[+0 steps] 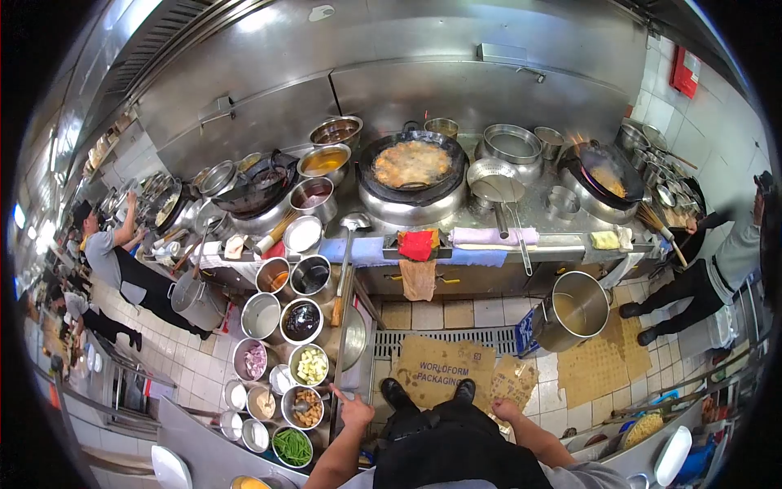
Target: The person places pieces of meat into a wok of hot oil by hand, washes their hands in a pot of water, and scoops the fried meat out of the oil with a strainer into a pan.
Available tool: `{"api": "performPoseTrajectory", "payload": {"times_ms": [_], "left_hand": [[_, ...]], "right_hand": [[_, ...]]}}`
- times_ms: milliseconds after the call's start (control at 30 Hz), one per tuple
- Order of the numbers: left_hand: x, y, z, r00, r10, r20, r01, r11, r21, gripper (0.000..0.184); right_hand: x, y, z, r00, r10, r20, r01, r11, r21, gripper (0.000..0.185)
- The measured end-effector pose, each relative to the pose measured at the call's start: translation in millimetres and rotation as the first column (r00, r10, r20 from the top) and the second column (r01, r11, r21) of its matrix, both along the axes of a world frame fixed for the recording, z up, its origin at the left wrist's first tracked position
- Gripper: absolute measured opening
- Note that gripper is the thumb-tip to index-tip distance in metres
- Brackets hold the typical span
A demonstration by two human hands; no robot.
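While the left hand [356, 412] points, empty, the right hand [507, 409] unclear in grip, chunks [307, 416] look golden-brown.

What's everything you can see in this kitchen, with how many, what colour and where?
Woks: at least three, black, along the range
Frying food: one batch, golden, middle wok
Perforated strainer: one, silver, right of middle wok
Red cloth: one, red, range's front edge
Containers: over ten, mostly silver, left side
Green beans: many, green, lower-left container
Large pots: two, silver, floor right and far left
Cardboard: several pieces, brown, floor
Co-workers: at least three, grey tops, both sides
Edge clutter: too blurred to count
Person's hands: two, bare; left pointing, right lower centre-right
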State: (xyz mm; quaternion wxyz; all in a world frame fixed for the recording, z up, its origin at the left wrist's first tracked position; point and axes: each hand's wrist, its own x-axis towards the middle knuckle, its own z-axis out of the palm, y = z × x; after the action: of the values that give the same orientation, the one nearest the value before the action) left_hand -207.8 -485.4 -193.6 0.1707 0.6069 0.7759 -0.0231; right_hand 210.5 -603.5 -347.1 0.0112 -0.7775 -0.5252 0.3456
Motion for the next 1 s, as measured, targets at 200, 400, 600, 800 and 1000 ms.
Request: {"api": "performPoseTrajectory", "payload": {"times_ms": [200, 400, 600, 800, 1000], "left_hand": [[3.9, -1.6, 8.0, 1.000, 0.016, 0.007, -0.015, 0.997, -0.079, 0.044], [8.9, 3.2, 15.1, 0.995, -0.012, -0.104, -0.005, 0.987, -0.160, 0.048], [8.1, 10.2, 6.9, 0.993, -0.016, -0.114, -0.016, 0.961, -0.275, 0.051], [16.4, 3.9, 33.6, 0.990, -0.056, -0.128, 0.020, 0.965, -0.261, 0.054], [7.1, 9.0, -2.8, 0.995, 0.052, -0.081, -0.070, 0.969, -0.238, 0.064]], "right_hand": [[-1.1, 8.9, 18.0, 0.997, 0.070, 0.015, -0.071, 0.996, 0.049, 0.030], [-5.2, 9.6, 37.7, 0.999, 0.044, -0.001, -0.044, 0.999, -0.015, 0.031], [-7.2, 9.6, 25.9, 0.998, 0.060, -0.007, -0.060, 0.998, 0.000, 0.034], [-11.0, 13.5, 26.7, 1.000, 0.018, 0.013, -0.017, 1.000, -0.009, 0.035], [-12.3, 10.6, 39.3, 0.999, 0.036, 0.000, -0.036, 0.999, -0.010, 0.036]]}}
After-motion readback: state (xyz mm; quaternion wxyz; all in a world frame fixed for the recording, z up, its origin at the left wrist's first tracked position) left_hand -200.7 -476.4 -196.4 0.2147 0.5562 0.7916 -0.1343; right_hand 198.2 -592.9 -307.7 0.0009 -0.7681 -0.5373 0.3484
